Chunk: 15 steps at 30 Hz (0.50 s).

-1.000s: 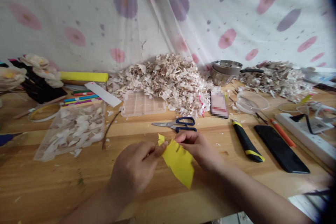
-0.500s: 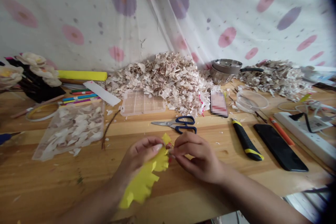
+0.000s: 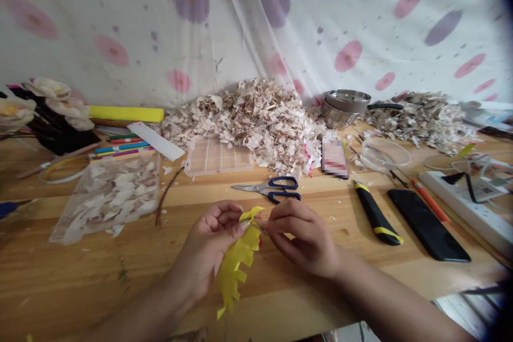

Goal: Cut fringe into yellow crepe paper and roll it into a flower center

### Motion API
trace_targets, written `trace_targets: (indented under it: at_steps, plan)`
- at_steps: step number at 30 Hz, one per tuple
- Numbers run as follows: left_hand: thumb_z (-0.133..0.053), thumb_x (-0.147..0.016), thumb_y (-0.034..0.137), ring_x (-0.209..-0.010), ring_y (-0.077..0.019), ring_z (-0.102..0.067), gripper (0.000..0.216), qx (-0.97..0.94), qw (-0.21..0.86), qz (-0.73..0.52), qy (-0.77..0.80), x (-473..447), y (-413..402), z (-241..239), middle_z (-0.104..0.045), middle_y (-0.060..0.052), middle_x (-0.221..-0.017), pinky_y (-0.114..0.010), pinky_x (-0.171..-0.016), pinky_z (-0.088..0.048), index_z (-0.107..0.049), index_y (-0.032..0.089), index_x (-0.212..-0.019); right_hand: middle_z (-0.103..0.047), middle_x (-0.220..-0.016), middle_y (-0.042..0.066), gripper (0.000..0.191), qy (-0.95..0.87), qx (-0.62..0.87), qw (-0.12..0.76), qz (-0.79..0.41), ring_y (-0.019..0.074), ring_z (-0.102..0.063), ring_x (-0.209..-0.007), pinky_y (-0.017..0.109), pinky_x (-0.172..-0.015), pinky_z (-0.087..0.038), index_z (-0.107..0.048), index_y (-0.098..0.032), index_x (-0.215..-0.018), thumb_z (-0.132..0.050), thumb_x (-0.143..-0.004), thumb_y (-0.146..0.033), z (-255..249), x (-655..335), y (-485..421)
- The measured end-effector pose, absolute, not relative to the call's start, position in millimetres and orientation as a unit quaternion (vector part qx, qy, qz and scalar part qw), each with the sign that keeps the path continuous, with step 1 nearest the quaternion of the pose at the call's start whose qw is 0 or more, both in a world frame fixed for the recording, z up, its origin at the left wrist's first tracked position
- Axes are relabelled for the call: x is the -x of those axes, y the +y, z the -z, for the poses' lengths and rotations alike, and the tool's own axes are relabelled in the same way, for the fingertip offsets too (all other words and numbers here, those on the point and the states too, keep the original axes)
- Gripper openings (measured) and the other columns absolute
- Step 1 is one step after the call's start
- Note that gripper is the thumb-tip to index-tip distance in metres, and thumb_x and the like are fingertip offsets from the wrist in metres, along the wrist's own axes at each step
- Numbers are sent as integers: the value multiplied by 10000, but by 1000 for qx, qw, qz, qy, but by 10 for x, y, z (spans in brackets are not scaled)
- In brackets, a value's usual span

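Note:
My left hand (image 3: 218, 238) pinches the upper end of a yellow crepe-like paper strip (image 3: 236, 267) between thumb and fingers. The strip's right edge is cut into a fringe, and its lower end hangs free below the hand. Closed in a pinch, my right hand (image 3: 304, 235) meets the strip's top from the right. What its fingertips hold is mostly hidden; small red bits show beside them. Just beyond the hands lie scissors (image 3: 262, 188) with dark blue handles, blades pointing left.
Behind is a large heap of pale petal-like flakes (image 3: 272, 112). To the left sit a clear tray (image 3: 64, 224) of flakes and white artificial flowers (image 3: 60, 99). On the right lie a black-and-yellow cutter (image 3: 372, 214), a black phone (image 3: 428, 224) and a power strip (image 3: 473, 214).
The yellow strip has swung to the right and hangs more steeply. Its top end now folds over at my left fingertips. My right hand stays nearly in place.

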<state>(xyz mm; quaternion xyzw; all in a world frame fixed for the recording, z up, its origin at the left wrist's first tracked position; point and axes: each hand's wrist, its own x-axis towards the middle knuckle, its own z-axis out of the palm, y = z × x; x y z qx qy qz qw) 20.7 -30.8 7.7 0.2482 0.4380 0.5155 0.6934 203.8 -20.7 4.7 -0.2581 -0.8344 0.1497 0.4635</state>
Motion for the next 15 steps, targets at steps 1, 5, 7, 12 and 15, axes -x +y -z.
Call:
trace_targets:
  at_steps: [1, 5, 7, 12, 15]
  plan:
    - [-847, -510, 125, -653, -82, -616, 333, -244, 691, -518, 442, -206, -313, -67, -673, 39, -708, -146, -607, -508, -640, 181, -765, -605, -812, 59, 137, -835, 260, 463, -146, 145, -592, -767, 269, -660, -505, -613, -168, -875, -575, -814, -52, -42, -2035, -205]
    - [-848, -507, 128, -648, -84, -615, 334, -240, 690, -518, 445, -200, -316, -39, -674, 34, -715, -148, -599, -510, -642, 177, -766, -606, -820, 53, 159, -831, 265, 468, -143, 136, -590, -768, 259, -662, -505, -618, -177, -900, -580, -815, -48, -13, -2030, -191]
    - [-847, -506, 126, -652, -82, -614, 334, -244, 688, -520, 444, -199, -304, -31, -671, 35, -714, -146, -607, -508, -642, 176, -765, -604, -826, 52, 169, -827, 267, 471, -152, 133, -589, -776, 258, -671, -505, -620, -174, -901, -586, -809, -36, 0, -2031, -188]
    - [-821, -563, 142, -652, -69, -610, 287, -270, 669, -526, 451, -192, -291, -1, -667, 52, -718, -132, -606, -491, -634, 188, -776, -608, -819, 54, 135, -795, 287, 488, -218, 129, -590, -774, 259, -671, -501, -643, -167, -856, -588, -810, -53, -2, -1998, -204]
    - [-803, -591, 136, -688, -69, -623, 240, -316, 628, -545, 457, -181, -309, 14, -679, 53, -711, -123, -636, -483, -627, 183, -748, -607, -770, 39, 57, -703, 362, 499, -353, 119, -573, -704, 233, -580, -465, -651, -166, -735, -639, -789, -149, -1, -1955, -194]
